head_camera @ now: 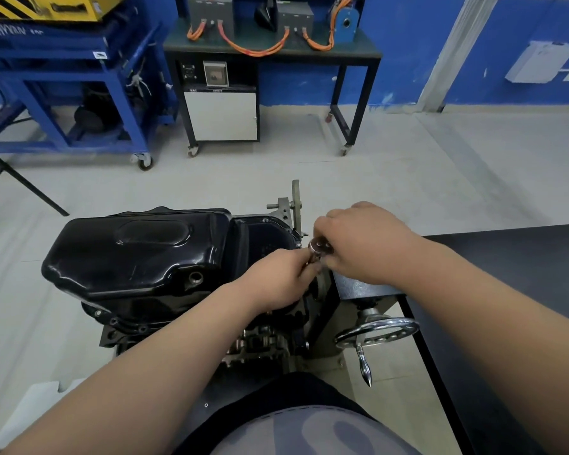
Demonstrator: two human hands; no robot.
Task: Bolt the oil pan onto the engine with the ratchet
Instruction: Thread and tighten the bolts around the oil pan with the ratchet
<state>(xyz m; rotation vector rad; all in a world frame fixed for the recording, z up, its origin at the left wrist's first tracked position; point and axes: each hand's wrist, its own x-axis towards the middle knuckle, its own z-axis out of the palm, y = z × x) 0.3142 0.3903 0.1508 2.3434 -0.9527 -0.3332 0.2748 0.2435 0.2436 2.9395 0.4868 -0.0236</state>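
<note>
A glossy black oil pan point(138, 254) lies on top of the upturned engine point(260, 348), which is mounted on a stand. At the pan's right rim, the chrome head of the ratchet point(319, 247) shows between my two hands. My right hand point(358, 244) curls over the ratchet from above and hides its handle. My left hand point(278, 279) pinches the lower part under the ratchet head, right at the pan's edge. Small bolts point(114, 321) sit along the pan's near flange. The bolt under the ratchet is hidden.
A chrome handwheel point(378, 330) with a crank handle sticks out of the stand at the right. A black tabletop point(513, 290) runs along the right side. A blue wheeled cart point(66, 93) and a black equipment bench point(270, 54) with orange cables stand across the grey floor.
</note>
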